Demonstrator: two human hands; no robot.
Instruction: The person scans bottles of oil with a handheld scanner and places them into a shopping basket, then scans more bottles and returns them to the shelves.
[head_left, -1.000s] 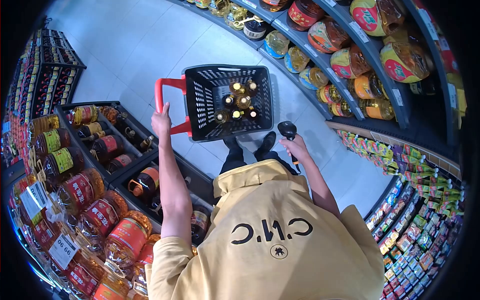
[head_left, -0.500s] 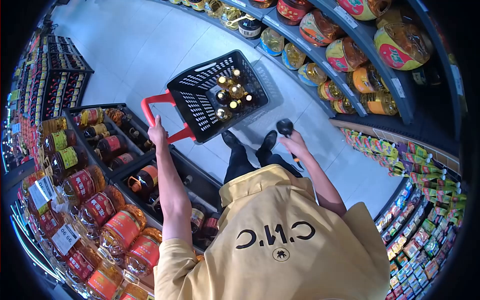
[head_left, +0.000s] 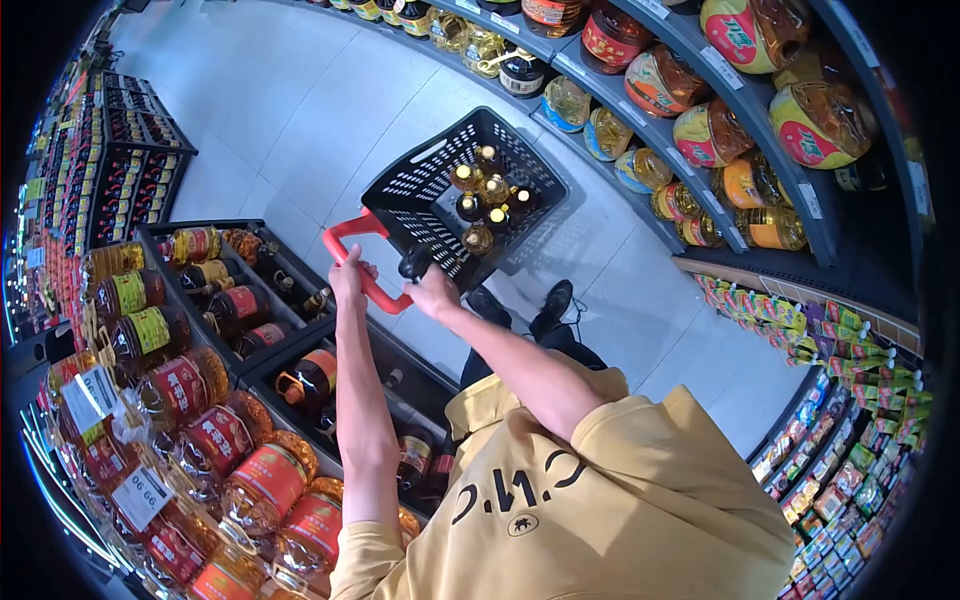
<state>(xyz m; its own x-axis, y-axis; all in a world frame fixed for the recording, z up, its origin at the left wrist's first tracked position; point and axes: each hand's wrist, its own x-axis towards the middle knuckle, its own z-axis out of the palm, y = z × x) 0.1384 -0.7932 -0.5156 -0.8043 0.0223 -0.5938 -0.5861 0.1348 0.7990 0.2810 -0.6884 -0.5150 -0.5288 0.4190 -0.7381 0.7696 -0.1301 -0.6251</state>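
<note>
The red handle (head_left: 343, 236) of a black plastic basket (head_left: 397, 188) passes under my left hand (head_left: 350, 277), whose fingers are closed around it. Close beside it, my right hand (head_left: 436, 291) is wrapped around a black round-headed handheld device (head_left: 414, 263). That device overlaps the basket's near corner and the lower end of the handle, and its full shape is partly hidden by my fingers. Inside the basket, several oil bottles (head_left: 493, 188) with pale or dark caps stand grouped toward the far end.
Below the basket are my black shoes (head_left: 553, 302) on the tiled floor (head_left: 625, 290). Large oil bottles (head_left: 267, 482) fill a display at left, beside a dark divided bin (head_left: 250, 220). Shelves of oil jugs (head_left: 822, 123) curve along the right, above hanging green packets (head_left: 752, 308).
My right hand has swung left with the black device, from beside my legs to the basket handle. The basket and my left hand have shifted slightly right in view.
</note>
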